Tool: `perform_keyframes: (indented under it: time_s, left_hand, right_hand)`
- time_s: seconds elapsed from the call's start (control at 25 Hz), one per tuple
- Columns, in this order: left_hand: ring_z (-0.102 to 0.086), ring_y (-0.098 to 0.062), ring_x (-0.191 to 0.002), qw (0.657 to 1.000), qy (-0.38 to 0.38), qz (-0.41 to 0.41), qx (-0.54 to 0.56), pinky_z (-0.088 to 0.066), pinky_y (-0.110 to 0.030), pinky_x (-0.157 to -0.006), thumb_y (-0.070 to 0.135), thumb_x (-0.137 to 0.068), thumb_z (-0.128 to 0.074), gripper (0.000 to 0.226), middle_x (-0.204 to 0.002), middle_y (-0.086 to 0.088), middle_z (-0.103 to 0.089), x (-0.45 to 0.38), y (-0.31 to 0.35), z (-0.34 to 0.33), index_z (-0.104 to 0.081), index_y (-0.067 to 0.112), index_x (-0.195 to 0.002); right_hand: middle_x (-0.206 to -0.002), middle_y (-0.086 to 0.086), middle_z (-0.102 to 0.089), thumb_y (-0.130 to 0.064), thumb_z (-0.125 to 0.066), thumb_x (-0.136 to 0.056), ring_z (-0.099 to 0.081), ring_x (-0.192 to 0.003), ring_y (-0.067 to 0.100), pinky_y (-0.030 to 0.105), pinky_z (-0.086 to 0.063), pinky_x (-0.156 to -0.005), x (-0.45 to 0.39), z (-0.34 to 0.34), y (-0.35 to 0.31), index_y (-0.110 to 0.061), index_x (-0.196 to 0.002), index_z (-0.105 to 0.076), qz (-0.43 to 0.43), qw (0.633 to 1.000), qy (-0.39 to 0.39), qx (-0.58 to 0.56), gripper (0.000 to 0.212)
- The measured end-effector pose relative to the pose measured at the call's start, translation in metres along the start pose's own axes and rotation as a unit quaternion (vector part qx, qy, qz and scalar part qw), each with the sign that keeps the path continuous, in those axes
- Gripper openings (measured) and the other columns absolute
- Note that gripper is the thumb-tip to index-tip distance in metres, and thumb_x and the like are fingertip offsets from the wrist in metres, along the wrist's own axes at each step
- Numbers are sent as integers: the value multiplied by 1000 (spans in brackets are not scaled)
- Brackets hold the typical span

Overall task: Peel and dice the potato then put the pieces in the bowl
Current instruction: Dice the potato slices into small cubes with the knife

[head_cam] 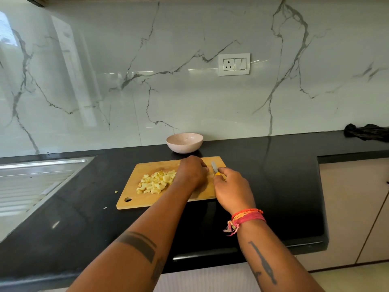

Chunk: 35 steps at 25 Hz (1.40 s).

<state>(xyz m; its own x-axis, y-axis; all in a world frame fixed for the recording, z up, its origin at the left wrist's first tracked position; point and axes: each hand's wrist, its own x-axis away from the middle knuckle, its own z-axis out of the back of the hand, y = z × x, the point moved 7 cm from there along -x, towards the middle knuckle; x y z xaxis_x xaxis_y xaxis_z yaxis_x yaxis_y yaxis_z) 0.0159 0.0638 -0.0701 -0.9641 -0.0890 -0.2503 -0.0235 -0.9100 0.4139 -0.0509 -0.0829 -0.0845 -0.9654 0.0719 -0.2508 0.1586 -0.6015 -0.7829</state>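
Diced potato pieces (pixel 156 182) heaped just left of left hand (pixel 192 171), fingers curled down, contents hidden; right hand (pixel 231 189) gripping knife (pixel 215 168).

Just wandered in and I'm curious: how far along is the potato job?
Well along. A pile of diced potato already lies on the board. In hand: the right hand grips a knife beside the left hand, whose curled fingers hide whatever they hold. Left to do: the bowl behind the board looks empty, so the pieces still need moving in. A few bits lie stray on the counter.
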Motion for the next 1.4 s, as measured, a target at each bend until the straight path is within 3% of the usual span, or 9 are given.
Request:
perform_keyframes:
  time_s: [0.12, 0.36, 0.56, 0.8, 1.04, 1.4]
  left_hand:
    - [-65, -20, -108, 999, 19, 37, 23, -48, -26, -83, 30, -95, -69, 26, -116, 0, -71, 8, -21, 12, -74, 19, -118]
    - [-63, -20, -103, 995, 19, -34, -93, -53, -30, -86, 30, -101, -57, 23, -113, -3, -71, 19, -16, 8, -74, 19, -113]
    - [-60, -21, -116, 994, -20, -77, -69, -47, -29, -96, 28, -100, -61, 31, -129, -1, -63, 21, -24, 2, -69, 28, -130]
    - [-60, -14, -92, 998, 36, -51, -15, -44, -23, -78, 33, -97, -65, 21, -111, 0, -70, 25, -26, 4, -76, 21, -112]
    - [-62, -15, -100, 999, 47, -25, -4, -42, -21, -81, 25, -98, -64, 18, -111, 3, -72, 25, -35, 10, -77, 21, -110]
    - [-63, -16, -101, 999, 36, -11, 10, -48, -25, -84, 25, -95, -67, 14, -112, 2, -70, 23, -34, 5, -77, 22, -105]
  right_hand:
    - [-132, 3, -65, -35, -46, -99, -62, -113, 27, 39, -52, -91, 3, -6, -5, -29, -142, -57, 25, 999, -19, 31, 45]
    - [-126, -1, -68, -36, -46, -101, -65, -97, 20, 36, -55, -82, 10, -10, -12, -30, -144, -55, 49, 996, -38, 59, 44]
    - [-125, 0, -67, -38, -45, -101, -66, -96, 21, 38, -56, -84, 10, -11, -13, -30, -144, -55, 53, 995, -43, 69, 45]
    - [-117, 5, -70, -35, -44, -100, -64, -104, 27, 37, -53, -79, 23, -22, -21, -25, -141, -56, 96, 982, -38, 155, 44]
    - [-106, 3, -71, -34, -43, -100, -66, -96, 24, 34, -48, -70, 34, -24, -29, -26, -145, -52, 134, 973, -33, 185, 46]
    - [-77, -3, -61, -31, -42, -98, -62, -67, 19, 29, -40, -51, 37, -35, -33, -23, -112, -62, 180, 952, -49, 243, 25]
